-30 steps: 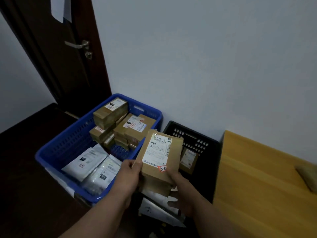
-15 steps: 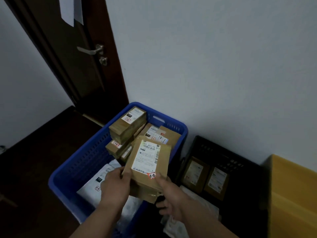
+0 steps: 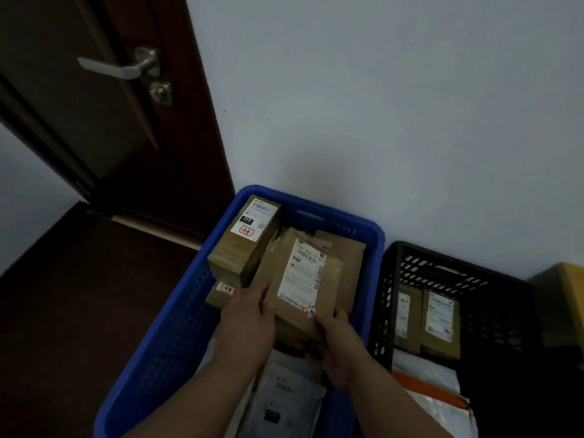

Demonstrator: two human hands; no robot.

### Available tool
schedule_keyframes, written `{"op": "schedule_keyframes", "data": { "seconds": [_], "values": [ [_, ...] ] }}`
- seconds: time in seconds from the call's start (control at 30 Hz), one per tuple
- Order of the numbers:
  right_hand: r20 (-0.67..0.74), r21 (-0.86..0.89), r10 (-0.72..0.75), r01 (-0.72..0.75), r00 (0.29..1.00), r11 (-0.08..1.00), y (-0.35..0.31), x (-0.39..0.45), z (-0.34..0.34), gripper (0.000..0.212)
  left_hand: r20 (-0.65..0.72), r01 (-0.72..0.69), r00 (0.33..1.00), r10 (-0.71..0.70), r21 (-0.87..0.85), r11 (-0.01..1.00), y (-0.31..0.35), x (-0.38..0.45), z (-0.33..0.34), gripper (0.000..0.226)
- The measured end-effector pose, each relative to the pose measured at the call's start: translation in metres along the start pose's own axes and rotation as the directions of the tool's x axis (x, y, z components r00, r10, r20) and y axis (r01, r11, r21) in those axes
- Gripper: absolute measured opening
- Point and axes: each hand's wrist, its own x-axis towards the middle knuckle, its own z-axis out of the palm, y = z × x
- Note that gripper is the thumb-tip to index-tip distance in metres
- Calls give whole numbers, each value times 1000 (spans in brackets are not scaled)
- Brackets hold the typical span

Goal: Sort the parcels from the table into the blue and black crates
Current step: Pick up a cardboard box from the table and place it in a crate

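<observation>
While held over the blue crate: a cardboard parcel (image 3: 300,286) is gripped at its near end by both hands.
Left hand: the left hand (image 3: 249,324) is wrapped round the parcel's left edge, fingers hidden beneath.
Right hand: the right hand (image 3: 339,339) is clamped on the near right corner, thumb on top beside a red sticker.
Parcel: a flat brown box with a white printed label; the print is too blurred to be read.
Blue crate: the blue crate (image 3: 347,226), perforated plastic, is filled with stacked brown boxes (image 3: 243,245) and glossy white mailer bags (image 3: 284,396), partly hidden by the forearms.
Black crate: the black crate (image 3: 442,267), slotted plastic, stands just beside on the right, with two labelled boxes (image 3: 439,324) upright inside; its near part is cut off.
Table: a yellow corner (image 3: 568,279) is barely seen at the right edge.
Background: a dark door with a metal handle (image 3: 123,66).
</observation>
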Motion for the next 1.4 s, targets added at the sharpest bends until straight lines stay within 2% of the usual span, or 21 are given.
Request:
{"op": "schedule_keyframes", "data": {
  "seconds": [0.1,0.23,0.47,0.6,0.7,0.8,0.93,1.07,1.2,1.23,1.27,1.33,1.4],
  "values": [
    [-53,-10,-11,11,999,1000,-2,18,10,37,12,-52,999,52,8,999,-10,19,2,41],
    [-81,-52,-37,33,996,998,-17,49,18,31,-49,-133,990,135,36,990,-18,39,11,39],
    [-65,59,-2,5,998,998,-43,105,22,36,-33,-230,971,235,121,966,-18,80,32,41],
    [-54,51,-4,7,999,999,-50,129,20,35,-2,-174,985,175,87,981,-17,104,48,44],
    [-45,3,-30,30,999,1000,-53,140,17,32,-43,-96,994,101,93,991,-17,119,57,40],
    [-67,-81,-95,89,993,993,-52,144,17,23,-77,-39,996,47,96,995,-21,132,58,36],
    [-103,-146,-218,202,971,968,-47,144,24,11,-50,46,998,-42,84,995,-31,154,50,34],
    [-83,-174,-267,249,960,953,-44,141,33,6,-40,61,998,-55,160,985,-46,172,44,28],
    [-85,-208,-302,279,950,937,-46,143,36,11,1,-1,1000,1,166,986,-50,182,44,37],
    [-88,-217,-318,294,944,931,-46,144,37,18,26,-8,1000,3,195,981,-49,184,44,40],
    [-89,-232,-337,309,937,922,-45,145,37,27,59,-30,998,13,294,955,-48,187,44,46],
    [-88,-257,-370,338,925,905,-43,146,39,42,127,-99,991,30,573,814,-44,194,45,66],
    [-97,-268,-399,362,912,893,-41,149,41,52,191,-153,981,27,683,714,-37,203,44,72]
  ]
}}
